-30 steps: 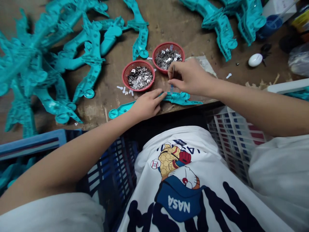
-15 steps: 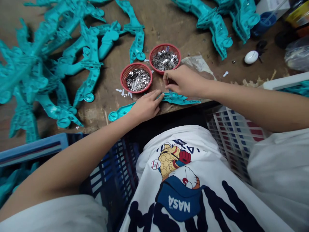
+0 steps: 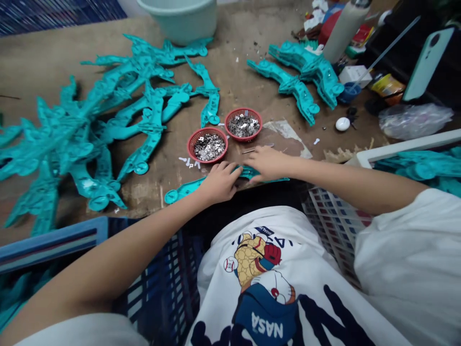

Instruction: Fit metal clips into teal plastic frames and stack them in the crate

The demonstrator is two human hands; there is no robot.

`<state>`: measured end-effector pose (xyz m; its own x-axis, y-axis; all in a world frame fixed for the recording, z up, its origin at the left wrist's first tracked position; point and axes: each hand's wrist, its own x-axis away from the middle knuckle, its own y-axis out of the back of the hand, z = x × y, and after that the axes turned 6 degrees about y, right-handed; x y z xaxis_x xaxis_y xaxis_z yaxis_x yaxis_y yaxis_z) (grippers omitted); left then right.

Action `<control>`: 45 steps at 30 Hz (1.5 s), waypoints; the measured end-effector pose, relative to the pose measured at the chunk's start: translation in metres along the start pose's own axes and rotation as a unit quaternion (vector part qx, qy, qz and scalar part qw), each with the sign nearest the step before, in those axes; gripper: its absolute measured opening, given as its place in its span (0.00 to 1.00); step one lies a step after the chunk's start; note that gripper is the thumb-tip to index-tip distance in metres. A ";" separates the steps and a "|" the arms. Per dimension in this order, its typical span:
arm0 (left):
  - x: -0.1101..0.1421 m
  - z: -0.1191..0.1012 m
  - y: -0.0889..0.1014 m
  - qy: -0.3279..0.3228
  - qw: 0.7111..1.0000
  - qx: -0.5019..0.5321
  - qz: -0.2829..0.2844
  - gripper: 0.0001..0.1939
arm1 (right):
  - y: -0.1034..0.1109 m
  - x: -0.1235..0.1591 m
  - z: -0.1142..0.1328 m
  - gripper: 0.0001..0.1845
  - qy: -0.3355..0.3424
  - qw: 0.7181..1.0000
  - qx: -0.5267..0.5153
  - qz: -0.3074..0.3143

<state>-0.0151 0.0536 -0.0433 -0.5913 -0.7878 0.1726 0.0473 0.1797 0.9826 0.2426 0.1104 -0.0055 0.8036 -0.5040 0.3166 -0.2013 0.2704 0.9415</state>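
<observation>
A long teal plastic part (image 3: 190, 188) lies along the table's near edge, its middle covered by my hands. My left hand (image 3: 222, 182) rests over it with bent fingers, gripping it against the table. My right hand (image 3: 268, 164) is palm down over the part's right portion, fingers spread and fingertips at the part. A thin metal rod (image 3: 248, 152) shows just beyond the right fingers; it seems to lie on the table. Two red baskets of small shiny metal pieces stand beyond my hands, the nearer basket (image 3: 189, 150) left of the farther basket (image 3: 228, 126).
A heap of teal parts (image 3: 82, 125) fills the left side, and a smaller stack (image 3: 306, 67) lies at back right. A pale basin (image 3: 180, 21), a bottle (image 3: 344, 33) and a phone (image 3: 428, 62) stand farther back. Crates flank my lap, including a white crate (image 3: 331, 211).
My right hand has lowered onto the teal part and its fingers have spread; the thin rod it pinched is now by its fingertips. The view has tilted up, showing more of the table's back.
</observation>
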 end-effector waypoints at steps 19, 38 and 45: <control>0.029 0.011 0.069 -0.136 0.942 -0.040 -0.304 0.14 | 0.053 0.042 -0.249 0.32 -0.520 0.817 -0.117 -0.221; 0.020 0.027 0.059 -0.169 0.946 -0.030 -0.274 0.11 | 0.005 0.029 -0.268 0.75 -0.508 0.824 -0.193 -0.160; 0.023 0.033 0.046 -0.149 0.960 -0.021 -0.236 0.13 | 0.014 0.027 -0.268 0.80 -0.526 0.810 -0.212 -0.151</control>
<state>-0.0533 0.0634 0.0036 -0.7589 -0.5703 -0.3145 -0.2548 -0.1845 0.9492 0.4118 0.3208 -0.0146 -0.1861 -0.9590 0.2136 0.3049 0.1503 0.9405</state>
